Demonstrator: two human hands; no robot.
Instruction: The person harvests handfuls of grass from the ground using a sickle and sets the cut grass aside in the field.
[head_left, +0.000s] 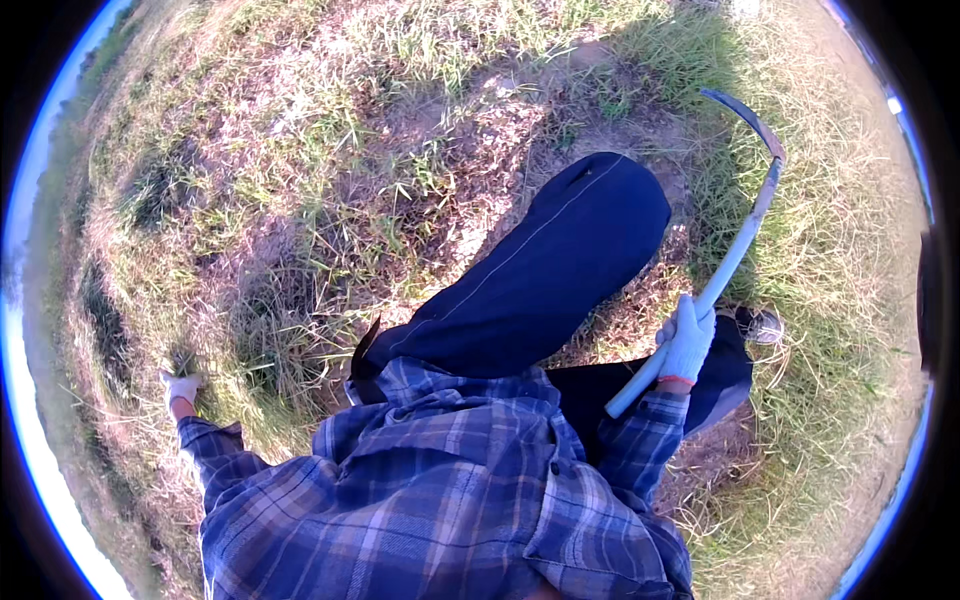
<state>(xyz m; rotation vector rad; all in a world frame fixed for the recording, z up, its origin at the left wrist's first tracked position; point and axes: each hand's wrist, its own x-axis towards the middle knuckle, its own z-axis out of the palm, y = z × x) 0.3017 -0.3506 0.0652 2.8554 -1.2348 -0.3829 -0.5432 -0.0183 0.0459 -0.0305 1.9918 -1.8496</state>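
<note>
My right hand (686, 341), in a white knitted glove with a red cuff edge, is closed around the pale blue handle of a sickle (731, 259). The tool slants up and to the right, and its curved, partly rusty blade (750, 124) hooks to the left above the grass. Far out at the left, my left hand (181, 385), also in a white glove, is at a tuft of green grass (182, 360). It is small and blurred there, so whether its fingers are closed on the stems does not show.
My dark-trousered bent leg (540, 262) spans the middle, and my shoe (766, 328) shows at the right. Uneven ground with dry and green grass (825, 300) surrounds me. Cut-looking straw (495, 150) and bare soil lie ahead; denser green grass (690, 60) stands beyond.
</note>
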